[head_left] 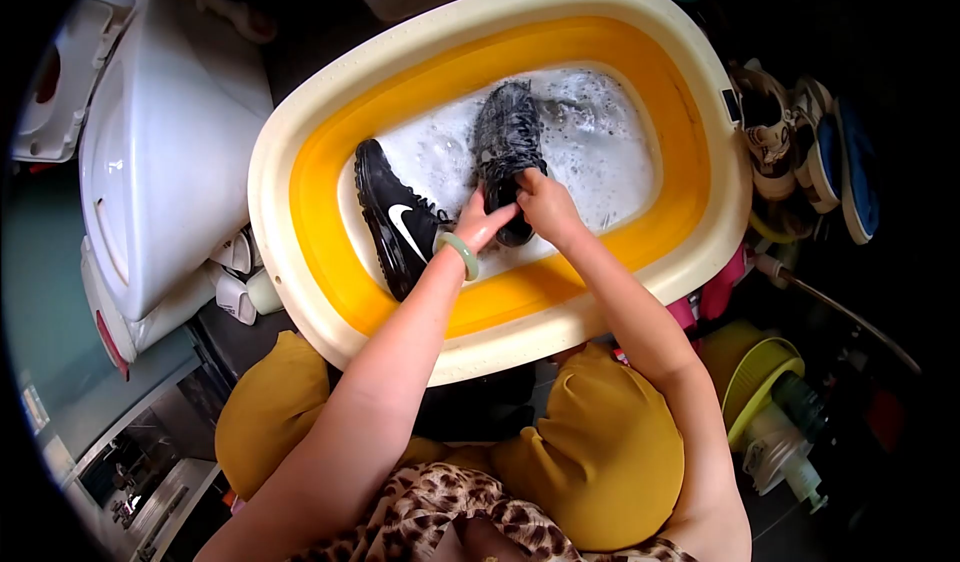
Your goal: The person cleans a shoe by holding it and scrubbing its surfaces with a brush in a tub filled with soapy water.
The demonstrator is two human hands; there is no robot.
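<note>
In a cream-and-yellow basin (pixel 268 177) with foamy water (pixel 605 162), a wet black sneaker (pixel 508 132) lies sole down, its toe pointing away from me and suds on its upper. My left hand (pixel 482 224), wearing a pale green bangle (pixel 459 254) on the wrist, grips the left side of its collar. Closed fingers of my right hand (pixel 546 205) hold the opposite side of the opening; the fingertips are partly hidden. Left of these, a second black sneaker (pixel 382 212) with a white swoosh rests on its side, apart from my left hand but close to the wrist.
A white toilet (pixel 165 152) stands left of the basin. Several shoes (pixel 800 142) lean at the right. A yellow-green bucket (pixel 750 382) and plastic containers sit at the lower right, near a thin hose (pixel 845 312). My knees (pixel 610 442) flank the basin's near side.
</note>
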